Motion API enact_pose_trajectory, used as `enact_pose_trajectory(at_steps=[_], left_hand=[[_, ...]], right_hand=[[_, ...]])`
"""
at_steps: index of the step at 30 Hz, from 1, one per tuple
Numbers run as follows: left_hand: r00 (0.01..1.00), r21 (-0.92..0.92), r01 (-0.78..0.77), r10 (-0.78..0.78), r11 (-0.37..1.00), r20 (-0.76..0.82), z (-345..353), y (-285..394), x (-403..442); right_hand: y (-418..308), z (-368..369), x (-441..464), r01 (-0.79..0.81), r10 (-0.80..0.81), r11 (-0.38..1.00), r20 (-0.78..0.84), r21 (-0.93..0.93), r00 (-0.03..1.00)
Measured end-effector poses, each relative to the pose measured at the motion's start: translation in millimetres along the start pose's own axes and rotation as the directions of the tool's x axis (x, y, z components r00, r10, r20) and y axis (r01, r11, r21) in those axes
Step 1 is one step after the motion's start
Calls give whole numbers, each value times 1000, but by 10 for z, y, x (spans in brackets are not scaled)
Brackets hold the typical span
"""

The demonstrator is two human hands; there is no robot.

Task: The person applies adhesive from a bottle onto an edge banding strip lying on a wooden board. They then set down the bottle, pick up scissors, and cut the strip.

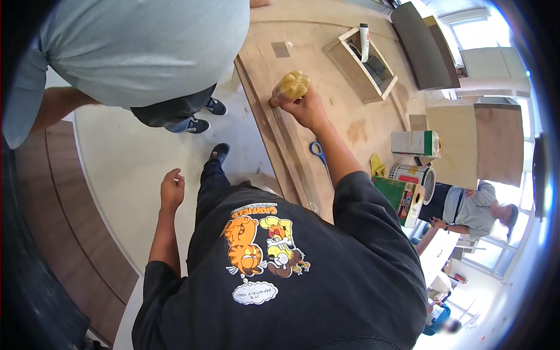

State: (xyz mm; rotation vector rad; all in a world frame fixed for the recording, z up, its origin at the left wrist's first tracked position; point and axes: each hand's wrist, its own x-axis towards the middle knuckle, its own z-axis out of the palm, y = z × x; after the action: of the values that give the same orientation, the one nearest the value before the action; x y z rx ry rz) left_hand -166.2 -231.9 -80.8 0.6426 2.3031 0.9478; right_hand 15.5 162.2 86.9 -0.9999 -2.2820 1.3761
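Observation:
My right hand (303, 111) is closed around a clear bottle with yellowish contents (293, 85). The bottle is tipped, with its ribbed base toward the camera and its other end low by the wooden strip (283, 137) along the workbench edge. Blue-handled scissors (317, 150) lie beside my right forearm. My left hand (172, 189) hangs over the floor at my side, fingers loosely bent and slightly apart, holding nothing.
On the workbench (344, 125) are a wooden box (367, 70) with a tube, a dark square (280, 49), a yellow cloth (377, 165) and several cans (415, 143). A person in grey (146, 46) stands close ahead at left; other people are farther right.

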Motion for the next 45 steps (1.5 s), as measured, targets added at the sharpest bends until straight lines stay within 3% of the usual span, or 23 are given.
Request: enact_pose_trajectory(at_steps=[2,5,8,11,14,17,20,23,29,32,34,36,39,42,43,45], left_hand=[[1000,-4,-12,12,1000,-5,19,-32,-15],[999,-10,-37,37,999,-23,43,-175,-14],[1000,0,-29,29,1000,-6,53,-255,-38],[999,-10,11,-10,1000,31,-16,-44,-99],[994,38,-103,105,994,-36,8,-149,-68],[1000,-20,-17,17,1000,-22,5,-229,-75],[1000,-40,-9,10,999,16,46,-275,-99],[997,4,-66,66,998,46,11,-89,-108],[996,0,-88,88,996,-4,0,-118,-1],[1000,-24,-13,13,1000,16,-11,-66,-87],[998,-28,-48,49,998,28,54,-142,-104],[995,-18,-92,92,996,41,74,-180,-86],[989,7,-136,135,991,55,48,-49,-12],[995,14,-95,95,995,35,-2,106,46],[997,21,-75,75,997,23,-36,149,46],[999,13,-39,38,999,3,-46,126,33]], right_hand=[[-208,-5,-145,-1,1,1000,10,-19,1000],[212,-72,-144,-33,22,991,82,132,996],[141,-87,-109,2,-2,1000,-43,5,999],[145,-71,-104,58,-57,998,-14,18,998],[214,-133,-357,47,-46,994,10,-97,999],[421,-155,-526,15,-20,996,64,86,998],[124,-88,-343,60,-66,994,-60,-92,996],[-4,28,-74,58,-60,998,-65,-32,996],[329,-176,-490,25,-25,1000,-7,12,1000],[347,-248,-746,-8,11,999,64,-54,998],[308,-204,-641,49,-48,997,28,-64,998],[183,-129,-494,72,-77,996,-82,-57,994],[205,-104,-373,-18,21,995,-34,101,999],[230,-239,-696,106,-105,991,15,-78,994],[304,-253,-846,89,-93,966,-5,-241,996],[351,-239,-977,38,-38,993,3,-114,999]])
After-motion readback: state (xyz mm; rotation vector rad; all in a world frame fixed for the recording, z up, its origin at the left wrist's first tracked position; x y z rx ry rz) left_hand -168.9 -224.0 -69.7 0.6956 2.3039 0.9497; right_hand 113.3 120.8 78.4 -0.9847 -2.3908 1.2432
